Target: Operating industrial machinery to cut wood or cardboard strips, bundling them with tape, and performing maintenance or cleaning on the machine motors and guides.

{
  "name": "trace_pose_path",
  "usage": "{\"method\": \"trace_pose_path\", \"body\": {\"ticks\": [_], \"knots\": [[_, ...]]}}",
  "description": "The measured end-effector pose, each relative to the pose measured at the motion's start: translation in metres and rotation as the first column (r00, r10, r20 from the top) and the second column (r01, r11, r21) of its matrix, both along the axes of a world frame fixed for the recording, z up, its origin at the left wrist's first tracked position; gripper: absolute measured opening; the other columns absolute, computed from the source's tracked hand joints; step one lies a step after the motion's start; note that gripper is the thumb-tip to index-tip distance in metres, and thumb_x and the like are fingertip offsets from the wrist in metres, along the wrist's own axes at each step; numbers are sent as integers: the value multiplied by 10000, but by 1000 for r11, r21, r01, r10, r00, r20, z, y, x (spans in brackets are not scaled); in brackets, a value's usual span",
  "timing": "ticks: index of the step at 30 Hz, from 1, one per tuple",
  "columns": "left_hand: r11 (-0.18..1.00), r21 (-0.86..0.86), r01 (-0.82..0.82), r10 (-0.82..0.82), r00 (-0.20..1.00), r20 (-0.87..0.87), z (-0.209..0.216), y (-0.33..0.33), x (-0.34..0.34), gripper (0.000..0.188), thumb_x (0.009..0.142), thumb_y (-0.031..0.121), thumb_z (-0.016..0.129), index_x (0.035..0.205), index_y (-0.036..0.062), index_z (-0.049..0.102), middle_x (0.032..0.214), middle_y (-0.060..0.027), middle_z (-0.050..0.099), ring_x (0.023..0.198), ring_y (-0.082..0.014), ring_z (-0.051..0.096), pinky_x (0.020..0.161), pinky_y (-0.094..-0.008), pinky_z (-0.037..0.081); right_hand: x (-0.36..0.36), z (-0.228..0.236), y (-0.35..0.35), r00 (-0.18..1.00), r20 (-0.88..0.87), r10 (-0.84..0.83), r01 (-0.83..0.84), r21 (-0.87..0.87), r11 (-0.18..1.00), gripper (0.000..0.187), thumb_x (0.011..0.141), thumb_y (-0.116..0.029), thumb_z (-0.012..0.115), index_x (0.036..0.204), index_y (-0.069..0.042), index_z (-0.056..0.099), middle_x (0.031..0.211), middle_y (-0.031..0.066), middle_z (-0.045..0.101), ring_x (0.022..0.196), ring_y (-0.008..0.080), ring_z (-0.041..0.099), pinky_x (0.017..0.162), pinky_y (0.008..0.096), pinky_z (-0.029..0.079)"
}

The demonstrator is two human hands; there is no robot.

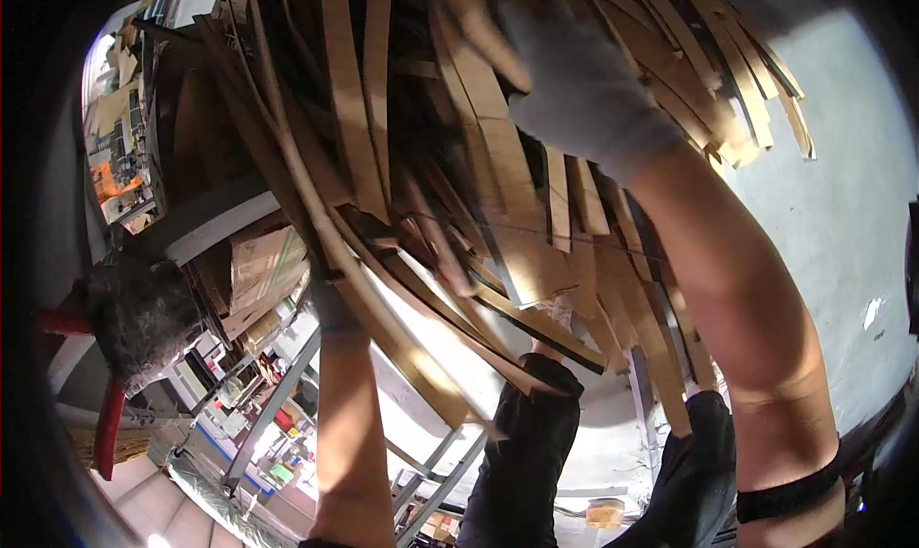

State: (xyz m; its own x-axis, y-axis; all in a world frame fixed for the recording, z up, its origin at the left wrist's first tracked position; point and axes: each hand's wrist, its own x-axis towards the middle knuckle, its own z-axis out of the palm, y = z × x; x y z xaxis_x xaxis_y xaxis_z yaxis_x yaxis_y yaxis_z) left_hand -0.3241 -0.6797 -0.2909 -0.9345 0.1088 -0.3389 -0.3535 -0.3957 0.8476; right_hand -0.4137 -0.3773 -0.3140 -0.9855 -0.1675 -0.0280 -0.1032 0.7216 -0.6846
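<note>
A large loose bundle of long, thin brown strips (503, 156), wood or cardboard, hangs in front of me and fans out downward. My right hand (584, 89), in a pale grey glove, reaches up into the bundle at the upper right. Its fingers are smeared by motion, so their grip does not show. From below, my left forearm rises to the strips' left side. Only the gloved wrist edge of my left hand (337, 309) shows clearly; strips cover the fingers. One long curved strip (330, 232) crosses in front of that wrist.
To the left are a dark, scuffed cylinder (144, 318) and a red bar (110, 428) on a metal frame. Cluttered shelves (120, 156) stand farther left. A pale wall (842, 223) runs along the right. Dark trouser legs (526, 443) show below the strips.
</note>
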Motion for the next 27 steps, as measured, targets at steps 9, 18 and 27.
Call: {"method": "trace_pose_path", "body": {"ticks": [9, 18, 27], "knots": [[-609, -681, -407, -783, 446, 433, -40, 51, -114, 719, 734, 416, 613, 1326, 99, 355, 1325, -199, 351, 1269, -366, 271, 1004, -576, 212, 88, 27, 83, 984, -58, -168, 138, -349, 927, 642, 761, -265, 650, 1300, -61, 367, 1233, 177, 483, 1145, 287, 477, 945, 343, 375], [-207, -941, 267, -524, 782, 337, 36, 134, 88, 693, 815, 307, 556, 1361, 17, 242, 1353, -274, 284, 1271, -436, 222, 1062, -431, 186, 690, -2, 349, 306, 801, -515, 546, 296, 784, 551, 849, -223, 550, 1291, 41, 356, 1303, 215, 411, 1222, 294, 393, 1023, 358, 290], [-552, -722, 417, -773, 67, 630, 231, 337, 289, 554, 746, 330, 582, 1200, 39, 458, 1155, -178, 484, 1164, -345, 410, 969, -414, 351, 983, 188, 291, -288, 953, -92, 801, 293, 522, 436, 822, -289, 594, 1163, -33, 502, 1059, 118, 524, 885, 185, 504, 704, 304, 430]]}}
